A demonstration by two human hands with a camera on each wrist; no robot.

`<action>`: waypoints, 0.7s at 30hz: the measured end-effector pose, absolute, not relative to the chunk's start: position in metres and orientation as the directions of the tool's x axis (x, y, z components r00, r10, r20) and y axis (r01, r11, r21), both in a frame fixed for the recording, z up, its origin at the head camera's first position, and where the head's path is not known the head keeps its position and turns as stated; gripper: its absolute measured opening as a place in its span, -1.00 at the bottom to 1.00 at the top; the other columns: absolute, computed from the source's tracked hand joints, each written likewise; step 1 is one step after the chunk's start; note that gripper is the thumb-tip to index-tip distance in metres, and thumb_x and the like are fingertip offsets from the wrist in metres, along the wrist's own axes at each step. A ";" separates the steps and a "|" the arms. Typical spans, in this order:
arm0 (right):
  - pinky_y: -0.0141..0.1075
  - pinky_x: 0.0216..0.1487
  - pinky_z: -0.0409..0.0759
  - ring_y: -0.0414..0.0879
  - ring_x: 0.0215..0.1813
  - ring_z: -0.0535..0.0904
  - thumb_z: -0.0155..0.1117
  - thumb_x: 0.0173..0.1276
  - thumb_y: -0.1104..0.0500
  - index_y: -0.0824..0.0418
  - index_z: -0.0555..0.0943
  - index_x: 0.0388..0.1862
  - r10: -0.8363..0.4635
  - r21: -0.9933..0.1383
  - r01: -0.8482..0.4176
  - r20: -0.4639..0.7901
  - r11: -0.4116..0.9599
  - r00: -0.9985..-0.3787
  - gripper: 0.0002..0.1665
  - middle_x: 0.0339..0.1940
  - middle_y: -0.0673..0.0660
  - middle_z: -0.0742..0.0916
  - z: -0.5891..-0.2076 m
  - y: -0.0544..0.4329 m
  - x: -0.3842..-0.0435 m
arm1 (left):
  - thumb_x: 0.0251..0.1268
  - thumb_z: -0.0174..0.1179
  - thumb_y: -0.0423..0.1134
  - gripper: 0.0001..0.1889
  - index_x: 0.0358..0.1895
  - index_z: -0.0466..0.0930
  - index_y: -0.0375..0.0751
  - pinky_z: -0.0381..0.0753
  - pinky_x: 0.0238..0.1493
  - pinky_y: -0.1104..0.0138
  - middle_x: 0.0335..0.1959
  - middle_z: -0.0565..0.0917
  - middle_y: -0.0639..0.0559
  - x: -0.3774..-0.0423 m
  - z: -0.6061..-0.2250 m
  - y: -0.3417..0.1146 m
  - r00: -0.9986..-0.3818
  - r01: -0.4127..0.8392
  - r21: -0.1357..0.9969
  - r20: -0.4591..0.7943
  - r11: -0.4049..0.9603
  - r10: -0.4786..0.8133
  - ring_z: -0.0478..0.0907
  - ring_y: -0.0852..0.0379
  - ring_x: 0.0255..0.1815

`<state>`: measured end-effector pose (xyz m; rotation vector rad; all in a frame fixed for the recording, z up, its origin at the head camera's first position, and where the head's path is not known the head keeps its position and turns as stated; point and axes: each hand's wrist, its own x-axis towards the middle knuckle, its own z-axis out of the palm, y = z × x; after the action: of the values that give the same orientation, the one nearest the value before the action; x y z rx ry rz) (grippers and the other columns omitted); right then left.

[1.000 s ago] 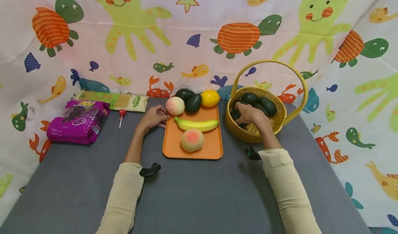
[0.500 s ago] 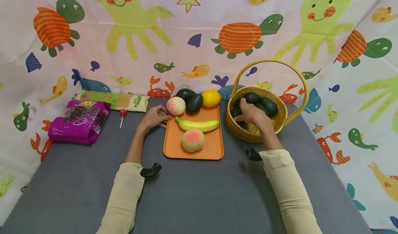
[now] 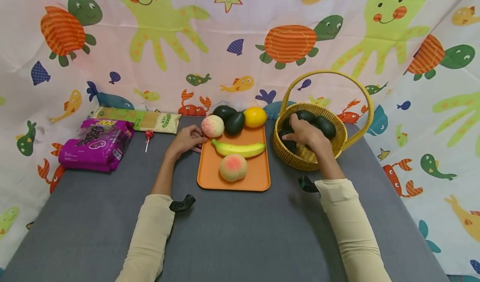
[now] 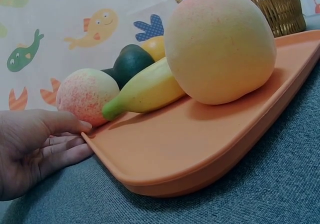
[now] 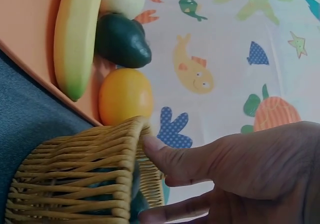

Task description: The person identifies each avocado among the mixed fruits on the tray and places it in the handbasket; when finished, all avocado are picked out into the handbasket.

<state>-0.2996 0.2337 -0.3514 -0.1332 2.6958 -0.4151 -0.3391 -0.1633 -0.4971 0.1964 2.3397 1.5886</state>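
Note:
My left hand (image 3: pixel 187 139) is at the orange tray's (image 3: pixel 210 178) left edge. In the left wrist view its thumb lies at the rim, with the other fingers lower against the outer side. The tray bears a speckled peach (image 3: pixel 212 126), two avocados (image 3: pixel 234 123), a lemon (image 3: pixel 255 117), a banana (image 3: pixel 238 149) and a larger peach (image 3: pixel 233 168). Over the wicker basket (image 3: pixel 300 163), my right hand (image 3: pixel 307 134) has thumb and fingers spread apart with nothing visibly between them. Several avocados (image 3: pixel 325 127) lie inside the basket; one (image 3: pixel 289 143) sits below the hand, partly hidden.
A purple grape-printed bag (image 3: pixel 98 144) lies at the left, before a flat noodle-like packet (image 3: pixel 157 121). Beside them is a red lollipop (image 3: pixel 148 136). The basket's tall handle (image 3: pixel 365 98) arches up behind my right hand. A cartoon-print cloth (image 3: pixel 232 23) hangs behind the table.
My right hand's thumb and fingers have spread apart above the avocados, and the hand has shifted slightly right. The left hand and tray have stayed in place.

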 end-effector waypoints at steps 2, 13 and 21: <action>0.15 0.29 0.60 0.29 0.27 0.53 0.19 0.63 -0.02 0.37 0.12 0.51 -0.163 -0.309 -0.049 -0.354 0.950 -0.921 -0.24 0.35 0.48 0.51 -0.348 0.233 -0.299 | 0.46 0.33 -0.19 -0.58 0.19 0.47 -0.38 0.85 -0.29 0.34 -0.04 0.64 -0.27 -0.339 -0.497 -0.164 -0.946 -0.056 0.925 -0.170 0.377 0.276 0.67 0.16 -0.29; 0.22 0.33 0.56 0.36 0.33 0.48 0.33 0.54 0.09 0.39 0.20 0.47 -0.276 -0.324 -0.205 -0.193 0.924 -0.942 -0.25 0.32 0.48 0.52 -0.326 0.214 -0.305 | 0.47 0.32 -0.19 -0.56 0.22 0.47 -0.40 0.84 -0.30 0.37 0.01 0.64 -0.33 -0.340 -0.496 -0.167 -0.947 -0.062 0.925 -0.173 0.376 0.270 0.66 0.18 -0.30; 0.17 0.45 0.54 0.33 0.38 0.50 0.42 0.47 0.11 0.36 0.20 0.56 -0.348 -0.348 -0.278 -0.157 0.895 -0.924 -0.13 0.44 0.46 0.51 -0.322 0.190 -0.317 | 0.51 0.26 -0.26 -0.57 0.25 0.43 -0.47 0.86 -0.28 0.30 -0.03 0.63 -0.28 -0.343 -0.496 -0.164 -0.932 -0.087 0.926 -0.206 0.368 0.299 0.69 0.20 -0.31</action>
<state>-0.3169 0.1897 -0.3218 -0.4763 2.8464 -0.4754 -0.3435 -0.1641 -0.4959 0.1866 2.2942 1.5839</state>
